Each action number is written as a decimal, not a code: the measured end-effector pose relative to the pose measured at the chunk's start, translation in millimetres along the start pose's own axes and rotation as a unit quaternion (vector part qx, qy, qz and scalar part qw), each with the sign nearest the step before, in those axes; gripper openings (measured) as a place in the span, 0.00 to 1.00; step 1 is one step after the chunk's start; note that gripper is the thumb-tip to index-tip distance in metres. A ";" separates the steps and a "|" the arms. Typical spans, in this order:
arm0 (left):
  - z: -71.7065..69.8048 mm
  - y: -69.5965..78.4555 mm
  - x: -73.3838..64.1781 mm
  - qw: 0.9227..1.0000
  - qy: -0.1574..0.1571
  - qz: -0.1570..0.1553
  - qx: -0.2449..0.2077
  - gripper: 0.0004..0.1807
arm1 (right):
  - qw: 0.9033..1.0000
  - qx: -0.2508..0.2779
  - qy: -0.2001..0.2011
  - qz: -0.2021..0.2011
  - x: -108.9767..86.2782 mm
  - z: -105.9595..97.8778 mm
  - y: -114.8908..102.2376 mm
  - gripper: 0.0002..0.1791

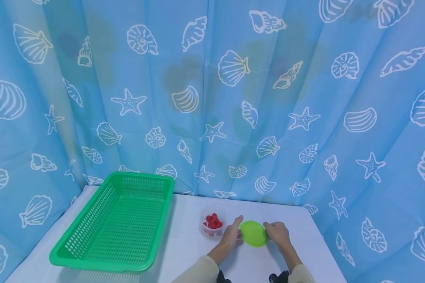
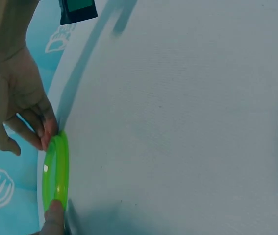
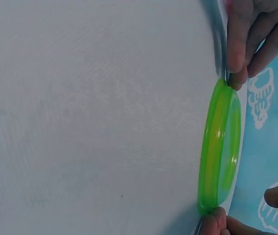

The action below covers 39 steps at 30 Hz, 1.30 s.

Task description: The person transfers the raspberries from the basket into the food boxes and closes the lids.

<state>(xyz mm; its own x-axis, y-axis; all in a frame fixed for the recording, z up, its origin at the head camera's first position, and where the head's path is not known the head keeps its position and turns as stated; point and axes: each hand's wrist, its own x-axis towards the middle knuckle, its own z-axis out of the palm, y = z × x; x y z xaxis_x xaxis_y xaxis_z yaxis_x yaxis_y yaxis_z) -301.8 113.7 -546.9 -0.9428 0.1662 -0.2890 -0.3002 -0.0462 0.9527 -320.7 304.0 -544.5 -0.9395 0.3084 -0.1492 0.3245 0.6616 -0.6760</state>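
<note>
A round, lime-green plastic lid lies between my two hands at the right of the white table. My left hand touches its left edge with the fingertips, the thumb raised off it. At the opposite edge, the fingertips of my right hand touch the rim. The right wrist view shows the lid edge-on, with that hand's thumb held away from it. Left of my left hand stands a clear plastic container with several small red pieces in it, perhaps strawberries.
A large green perforated basket takes up the left part of the white table. Behind the table hangs a blue curtain with white shells and starfish. Black devices are strapped near both wrists.
</note>
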 end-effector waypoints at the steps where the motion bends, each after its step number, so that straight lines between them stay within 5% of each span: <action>1: -0.1 0.0 0.6 1.000 0.002 -0.001 -0.010 0.52 | 1.000 -0.001 0.004 0.000 -0.5 -0.3 -0.6 0.23; 6: -1.2 4.4 5.8 0.997 0.005 -0.002 -0.072 0.52 | 1.000 0.002 0.023 -0.008 -2.5 -4.2 -5.1 0.21; 12: 0.6 13.9 9.1 0.993 -0.030 0.012 -0.113 0.56 | 0.999 0.034 0.025 -0.019 -2.3 -9.1 -10.7 0.26; 16: 2.3 14.7 7.0 0.995 -0.043 0.021 -0.090 0.55 | 0.999 0.050 0.012 -0.012 2.3 -8.6 -10.3 0.30; 23: 0.1 13.1 3.9 1.000 -0.011 0.011 -0.026 0.50 | 0.996 0.093 0.008 -0.004 19.4 -2.8 1.1 0.29; 29: 7.4 34.6 -0.6 1.000 -0.006 0.006 -0.004 0.47 | 0.992 0.109 0.042 -0.036 44.0 -3.1 18.2 0.35; 34: 8.3 51.4 0.1 1.000 -0.003 0.030 0.004 0.34 | 0.985 0.135 0.080 -0.077 10.1 -31.3 -18.4 0.25; 39: 4.2 51.7 3.8 0.996 0.035 0.076 -0.006 0.17 | 0.976 0.162 0.085 -0.117 0.2 -34.7 -25.2 0.13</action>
<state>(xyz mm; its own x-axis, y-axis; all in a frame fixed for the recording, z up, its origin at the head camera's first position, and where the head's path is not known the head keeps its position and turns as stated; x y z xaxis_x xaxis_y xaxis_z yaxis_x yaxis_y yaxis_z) -320.3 116.1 -498.3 -0.9854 0.0865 -0.1469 -0.1537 -0.0778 0.9850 -325.3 311.1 -502.4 -0.9428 0.3024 0.1402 0.0258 0.4856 -0.8738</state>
